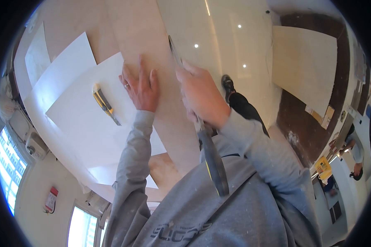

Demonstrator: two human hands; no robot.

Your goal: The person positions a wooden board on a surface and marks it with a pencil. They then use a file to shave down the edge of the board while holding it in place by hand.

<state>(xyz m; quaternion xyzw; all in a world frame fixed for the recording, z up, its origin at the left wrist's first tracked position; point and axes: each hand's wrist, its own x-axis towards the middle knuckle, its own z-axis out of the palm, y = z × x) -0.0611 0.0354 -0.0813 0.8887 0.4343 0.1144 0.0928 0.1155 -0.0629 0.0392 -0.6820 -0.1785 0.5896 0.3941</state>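
My left hand point(142, 87) lies flat with its fingers spread, over the edge of a white sheet point(99, 88) and a pinkish-tan board point(142, 29). A ring shows on one finger. My right hand point(204, 94) is closed round the middle of a file. The file's narrow metal blade point(175, 50) runs along the board's long edge, and its dark handle point(214, 164) with a yellow stripe points back toward my body. Part of the blade is hidden by my fingers. Left of my left hand, a yellow and black utility knife point(104, 102) rests on the white sheet.
More white sheets point(66, 61) lie at the left. Beyond the board edge is a glossy floor point(235, 45) with light reflections, and my shoe point(227, 84) is on it. A pale panel point(305, 61) lies on a dark brown surface point(297, 119). Another person point(356, 152) is at far right.
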